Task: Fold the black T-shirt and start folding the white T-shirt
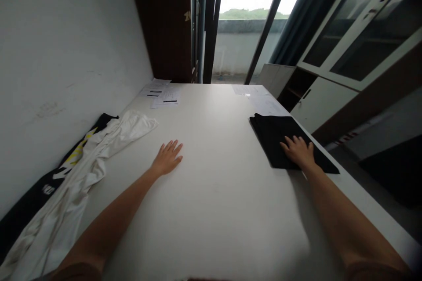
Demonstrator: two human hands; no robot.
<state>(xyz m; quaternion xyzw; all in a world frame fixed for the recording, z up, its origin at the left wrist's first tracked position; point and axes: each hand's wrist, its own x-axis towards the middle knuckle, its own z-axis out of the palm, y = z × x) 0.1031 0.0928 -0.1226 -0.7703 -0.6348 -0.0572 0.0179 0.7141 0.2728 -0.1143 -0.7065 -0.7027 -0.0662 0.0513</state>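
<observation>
Much tabletop [214, 158] separates left hand [166, 158] from black cloth [268, 138] near right edge.

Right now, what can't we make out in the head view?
All head view:
Left hand: palm faces away, so contact with the table is unclear.
Black folded cloth: patch under the right hand is covered.
White cloth: near end cut off at the lower-left edge.
Black printed garment: partly hidden by the white cloth.
Papers, far left: print too small.
</observation>
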